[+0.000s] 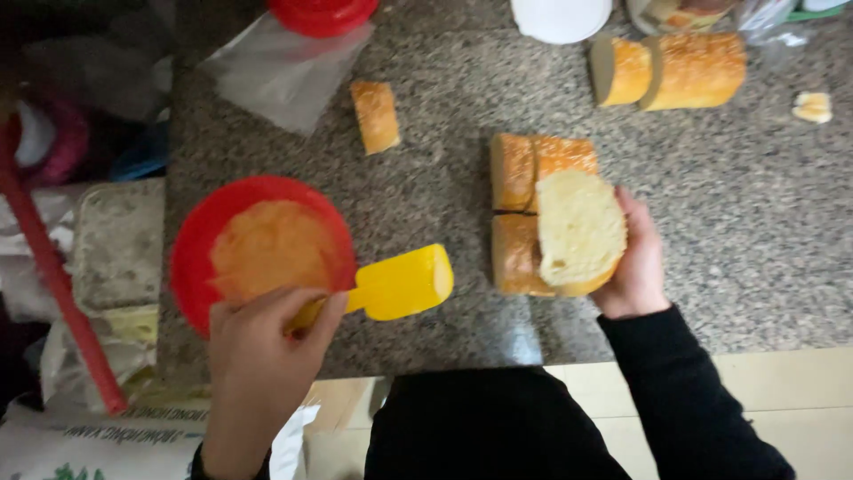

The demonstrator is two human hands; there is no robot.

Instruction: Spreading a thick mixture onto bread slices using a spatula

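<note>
left hand [267, 342] gripping yellow spatula [395, 284] — right hand [635, 258] holding bread slice [577, 227]

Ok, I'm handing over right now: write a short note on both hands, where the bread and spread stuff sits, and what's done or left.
Left hand: holds the yellow spatula by its handle, next to the red bowl of orange spread; the blade looks clean.
Right hand: holds a bread slice, cut face up, no spread on it.
On the counter: two crusty pieces beside that slice, one small piece further back, a cut loaf at the far edge.
Done: loaf sliced.
Left: no visible piece carries spread yet.
</note>
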